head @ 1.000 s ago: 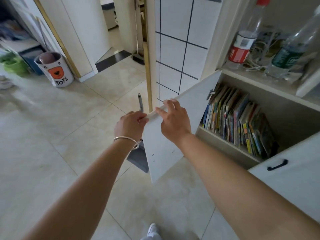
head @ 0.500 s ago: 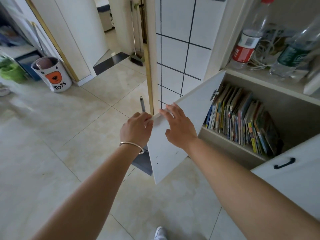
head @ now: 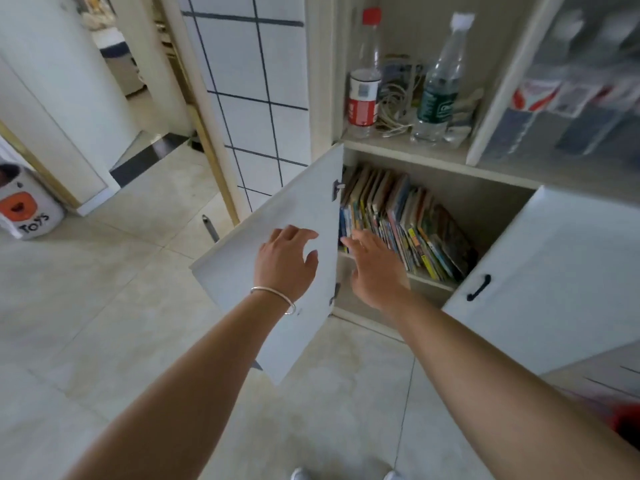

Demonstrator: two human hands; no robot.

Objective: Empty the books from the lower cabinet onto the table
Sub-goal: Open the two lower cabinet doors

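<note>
Books [head: 401, 225] packed in a row on the shelf of the lower cabinet [head: 485, 202], standing on their bottom edges with long axes roughly upright but tilted, tops leaning toward the left, spines and edges facing out of the opening; thin volumes, covers in mixed colours, yellow, blue, red and green among them; printing on the spines too small and blurred to read.

Left door [head: 277, 258] swung wide open, white, hinged beside the books; right door [head: 554, 271] partly open, white, with a black handle [head: 479, 287].

Left hand [head: 285, 261] spread in front of the open left door, fingers [head: 294, 233] extended and parted, holding nothing; cannot tell whether touching the panel; silver bracelet [head: 273, 294] around the wrist. Right hand [head: 375, 268] stretched toward the left end of the row, fingers [head: 356, 239] straight and open, tips just at the books, gripping nothing.

On the shelf above: clear bottle with red cap and red-and-white label [head: 363, 81], text unreadable; clear bottle with green label [head: 438, 95], text unreadable; tangled pale cables [head: 393, 109] between them.

Far left on the tiled floor [head: 104, 323], a white bin [head: 26, 209] with an orange emblem and the word "TOYS". Wall of white tiles with dark grout [head: 256, 98] left of the cabinet.
</note>
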